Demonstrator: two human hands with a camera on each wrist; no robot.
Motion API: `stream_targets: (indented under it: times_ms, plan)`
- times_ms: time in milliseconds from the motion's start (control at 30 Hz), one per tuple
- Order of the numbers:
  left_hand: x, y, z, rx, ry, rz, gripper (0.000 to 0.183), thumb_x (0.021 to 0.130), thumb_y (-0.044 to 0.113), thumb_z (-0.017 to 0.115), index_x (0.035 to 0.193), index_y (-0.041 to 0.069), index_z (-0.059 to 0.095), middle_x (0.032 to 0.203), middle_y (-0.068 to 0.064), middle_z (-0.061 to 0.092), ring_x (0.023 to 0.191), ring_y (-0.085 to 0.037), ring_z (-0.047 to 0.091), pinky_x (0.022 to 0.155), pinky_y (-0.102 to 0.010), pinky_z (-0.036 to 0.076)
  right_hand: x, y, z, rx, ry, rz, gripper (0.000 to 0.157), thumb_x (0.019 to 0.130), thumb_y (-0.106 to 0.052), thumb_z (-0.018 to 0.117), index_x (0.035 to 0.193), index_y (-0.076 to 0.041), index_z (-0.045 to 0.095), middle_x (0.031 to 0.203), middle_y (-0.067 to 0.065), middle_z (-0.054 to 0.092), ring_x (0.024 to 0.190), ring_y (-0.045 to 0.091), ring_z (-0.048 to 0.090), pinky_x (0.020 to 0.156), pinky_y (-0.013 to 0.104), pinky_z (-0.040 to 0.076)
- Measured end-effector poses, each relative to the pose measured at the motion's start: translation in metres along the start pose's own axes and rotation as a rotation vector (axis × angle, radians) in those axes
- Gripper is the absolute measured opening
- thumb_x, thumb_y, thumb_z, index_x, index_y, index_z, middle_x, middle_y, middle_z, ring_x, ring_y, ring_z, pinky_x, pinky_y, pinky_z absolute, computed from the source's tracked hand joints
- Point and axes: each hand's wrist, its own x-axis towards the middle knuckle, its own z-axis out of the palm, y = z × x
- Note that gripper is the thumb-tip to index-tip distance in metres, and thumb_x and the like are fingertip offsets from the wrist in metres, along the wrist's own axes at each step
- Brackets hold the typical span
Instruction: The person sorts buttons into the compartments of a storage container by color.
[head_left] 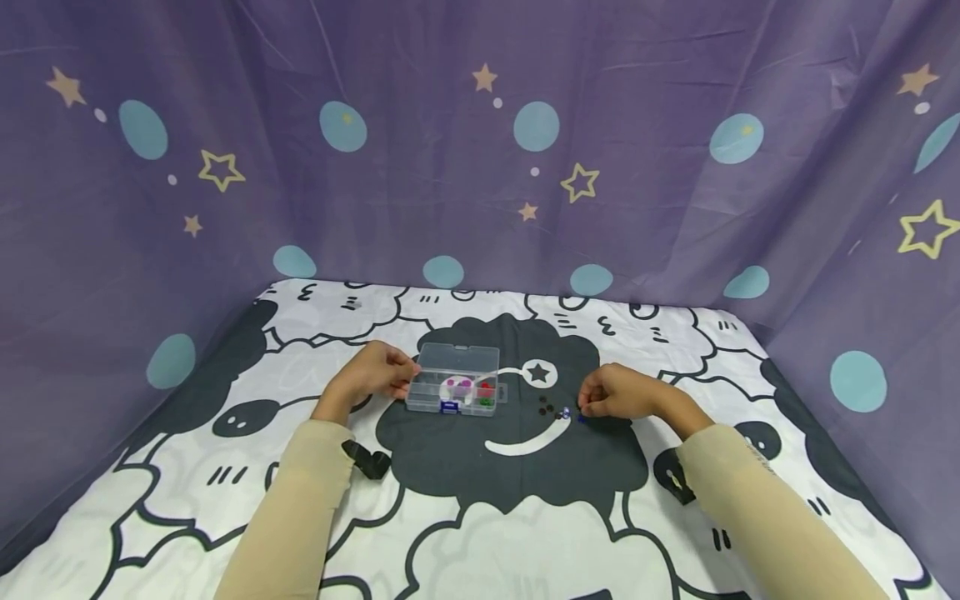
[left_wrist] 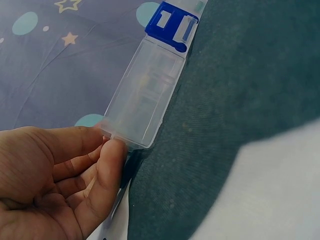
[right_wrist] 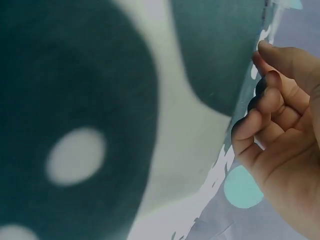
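- We are viewing a spread sheep-print cloth [head_left: 525, 550].
- An open clear box [head_left: 457, 357] is sitting on its dark patch [head_left: 450, 467].
- The left grip [head_left: 380, 371] is pinching the box's left end.
- We are finding the right grip [head_left: 617, 392] bent beside a blue piece [head_left: 582, 419], but cannot tell whether it is holding anything.
- Dark pieces [head_left: 550, 408] are lying between box and right grip.

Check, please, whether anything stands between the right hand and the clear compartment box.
Small dark pieces and a blue-and-white cluster lie on the cloth between right hand and box, probably low enough to pass over; the open lid is at the far side.
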Motion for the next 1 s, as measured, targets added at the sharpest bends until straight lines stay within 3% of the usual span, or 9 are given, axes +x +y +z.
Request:
stream_targets:
  times_ms: [200, 600, 1000]
  plan:
    - [0.001, -0.001, -0.001, 0.002, -0.001, 0.001, 0.018, 0.101, 0.009, 0.066, 0.109, -0.005, 0.072, 0.081, -0.014, 0.069, 0.063, -0.015, 0.069, 0.061, -0.03, 0.063, -0.005, 0.002, 0.004, 0.019, -0.019, -0.007, 0.003, 0.093, -0.011, 0.076, 0.094, -0.01, 0.073, 0.075, -0.007, 0.065, 0.064, 0.007, 0.055, 0.059, 0.023, 0.048]
    - [0.0, 0.0, -0.001, -0.012, -0.006, -0.001, 0.018, 0.101, 0.009, 0.066, 0.11, -0.006, 0.072, 0.082, -0.014, 0.069, 0.064, -0.016, 0.069, 0.062, -0.031, 0.063, -0.006, 0.004, 0.012, 0.013, 0.04, -0.04, 0.009, 0.091, -0.005, 0.076, 0.098, -0.009, 0.072, 0.072, -0.009, 0.06, 0.063, 0.006, 0.053, 0.062, 0.023, 0.047]
    - [0.002, -0.002, -0.001, -0.032, -0.008, 0.011, 0.018, 0.101, 0.008, 0.066, 0.11, -0.008, 0.071, 0.082, -0.014, 0.068, 0.064, -0.016, 0.069, 0.062, -0.031, 0.063, -0.004, 0.006, 0.013, 0.027, 0.036, -0.053, 0.009, 0.088, -0.005, 0.077, 0.093, -0.012, 0.075, 0.07, -0.01, 0.061, 0.062, 0.006, 0.054, 0.059, 0.023, 0.048]
